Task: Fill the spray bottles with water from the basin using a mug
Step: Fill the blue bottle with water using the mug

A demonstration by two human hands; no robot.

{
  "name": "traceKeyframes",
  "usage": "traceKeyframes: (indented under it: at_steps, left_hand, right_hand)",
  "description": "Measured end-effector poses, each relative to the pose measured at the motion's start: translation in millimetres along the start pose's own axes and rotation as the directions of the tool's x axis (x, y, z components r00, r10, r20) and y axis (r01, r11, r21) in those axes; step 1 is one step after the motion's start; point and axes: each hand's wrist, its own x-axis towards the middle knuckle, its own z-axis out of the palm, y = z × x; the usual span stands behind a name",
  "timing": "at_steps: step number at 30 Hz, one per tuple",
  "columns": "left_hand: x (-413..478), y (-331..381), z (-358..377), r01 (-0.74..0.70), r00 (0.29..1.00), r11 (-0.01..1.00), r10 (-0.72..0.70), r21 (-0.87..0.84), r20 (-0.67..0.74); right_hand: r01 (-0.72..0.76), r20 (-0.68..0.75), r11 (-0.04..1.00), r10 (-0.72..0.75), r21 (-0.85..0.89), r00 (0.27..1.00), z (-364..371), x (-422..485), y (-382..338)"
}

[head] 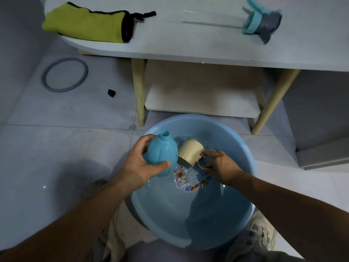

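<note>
A light blue basin (243, 148) with water stands on the floor below me. My left hand (137, 163) grips an uncapped blue spray bottle (162, 152) over the basin's left side, neck pointing up and away. My right hand (221, 165) holds a cream mug (189, 150) by its ring handle, tipped on its side with its mouth dipped toward the water right beside the bottle. The bottle's spray head (262, 23), teal and grey with a long dip tube, lies on the white table (188, 48) at the upper right.
A yellow-green cloth (85, 25) with black trim lies on the table's left end. Wooden table legs (138, 91) and a low shelf (202, 101) stand just behind the basin. A grey ring (45, 76) and a small black object (111, 93) lie on the tiled floor.
</note>
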Motion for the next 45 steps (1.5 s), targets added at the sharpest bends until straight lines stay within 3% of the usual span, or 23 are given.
traceKeyframes:
  at_steps: [3, 6, 7, 9, 12, 16, 22, 28, 36, 45]
  left_hand:
    - [-0.1, 2.1, -1.9, 0.009, 1.000, 1.000, -0.009, 0.004, 0.001]
    - [0.1, 6.5, -4.7, 0.000, 1.000, 1.000, 0.000, 0.005, -0.006]
    - [0.0, 8.5, -5.4, -0.002, 1.000, 1.000, 0.002, -0.003, -0.005]
    - [-2.2, 13.4, -7.0, -0.009, 1.000, 1.000, 0.009, -0.028, 0.004]
    - [-4.8, 19.9, -8.6, -0.030, 1.000, 0.998, 0.030, -0.056, -0.002]
    - [-10.0, 30.1, -11.6, -0.063, 0.998, 0.996, 0.063, -0.059, -0.008]
    - [-13.7, 48.8, -14.7, -0.135, 0.991, 0.991, 0.135, -0.010, -0.011]
    - [-23.9, 79.5, -18.8, -0.230, 0.973, 0.973, 0.229, 0.029, 0.034]
    - [-47.7, 126.7, -22.2, -0.339, 0.936, 0.941, 0.336, 0.011, 0.106]
    - [-68.7, 143.8, -22.6, -0.342, 0.937, 0.940, 0.343, -0.021, 0.063]
  right_hand:
    - [0.037, -0.005, 0.998, -0.037, 0.045, 0.999, -1.1, -6.8, -11.4]
    - [-0.070, -0.013, 0.951, 0.077, 0.300, 0.997, -2.0, -11.5, -22.2]
    - [-0.156, 0.017, 0.884, 0.165, 0.440, 0.986, -3.6, -12.9, -26.1]
    - [-0.287, 0.115, 0.639, 0.296, 0.713, 0.948, -6.0, -16.3, -32.8]
    - [-0.346, 0.221, 0.342, 0.356, 0.873, 0.908, -11.6, -24.3, -35.2]
    - [-0.295, 0.215, 0.202, 0.342, 0.934, 0.915, -30.4, -34.5, -34.8]
    - [-0.177, 0.111, 0.165, 0.348, 0.970, 0.931, -85.7, -43.4, -37.4]
    - [-0.094, 0.015, 0.216, 0.339, 0.972, 0.941, -154.5, -73.8, -51.0]
    - [0.048, -0.175, 0.361, 0.327, 0.931, 0.929, -239.6, -129.6, -100.4]
    - [0.185, -0.337, 0.406, 0.343, 0.895, 0.877, -281.7, -157.1, -145.1]
